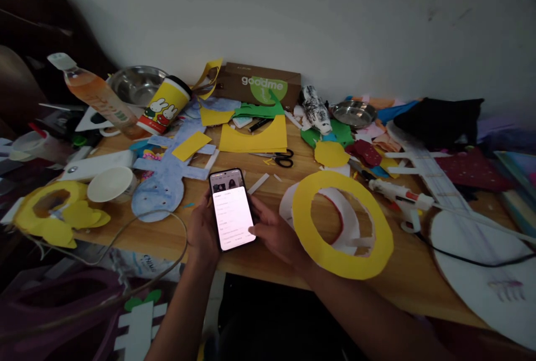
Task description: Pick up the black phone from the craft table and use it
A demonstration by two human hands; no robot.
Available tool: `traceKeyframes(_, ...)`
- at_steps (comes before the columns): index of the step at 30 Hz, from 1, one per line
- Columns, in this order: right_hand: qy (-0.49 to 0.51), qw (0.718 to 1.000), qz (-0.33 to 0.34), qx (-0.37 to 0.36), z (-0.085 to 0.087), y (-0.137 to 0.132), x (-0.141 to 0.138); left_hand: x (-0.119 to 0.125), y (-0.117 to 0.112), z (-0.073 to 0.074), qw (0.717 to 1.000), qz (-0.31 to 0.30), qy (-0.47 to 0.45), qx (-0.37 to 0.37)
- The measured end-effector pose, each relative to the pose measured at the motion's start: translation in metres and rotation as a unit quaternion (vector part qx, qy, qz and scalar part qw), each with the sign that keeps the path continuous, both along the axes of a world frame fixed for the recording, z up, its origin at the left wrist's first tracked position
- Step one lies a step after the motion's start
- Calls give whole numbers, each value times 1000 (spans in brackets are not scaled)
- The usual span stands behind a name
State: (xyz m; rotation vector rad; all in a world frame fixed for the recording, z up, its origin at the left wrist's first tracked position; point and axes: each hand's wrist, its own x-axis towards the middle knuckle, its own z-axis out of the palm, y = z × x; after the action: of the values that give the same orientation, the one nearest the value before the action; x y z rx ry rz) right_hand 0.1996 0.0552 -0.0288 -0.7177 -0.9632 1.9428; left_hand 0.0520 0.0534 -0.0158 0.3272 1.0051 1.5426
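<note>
A smartphone (pixel 233 213) with a bright white page on its screen is held upright over the front of the table. My left hand (pixel 202 228) wraps round its left edge. On the other side, my right hand (pixel 272 229) grips the right edge, its thumb resting on the lower right of the screen. A yellow paper ring (pixel 305 227) lies just right of my right hand, overlapping a white paper ring (pixel 288 204). Left of the phone is a blue-painted paper figure (pixel 159 196). Black-handled scissors (pixel 283 158) lie beyond the phone, beside cut yellow paper (pixel 253 143).
A bottle (pixel 98 95), a rabbit-print cup (pixel 165 105) and a steel bowl (pixel 138 84) stand at the back left. The glue gun (pixel 402 196) and its cable lie at right, near a white guitar-shaped cutout (pixel 473 255). A brown box (pixel 259 82) sits against the wall.
</note>
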Motion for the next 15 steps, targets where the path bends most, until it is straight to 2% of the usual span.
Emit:
traceKeyframes(9, -51, 998, 8, 28, 6, 0, 2, 1, 0, 0, 1000, 10, 3, -13)
traceKeyframes(15, -41, 999, 8, 29, 5, 1, 1, 0, 0, -1, 1000, 12, 3, -14)
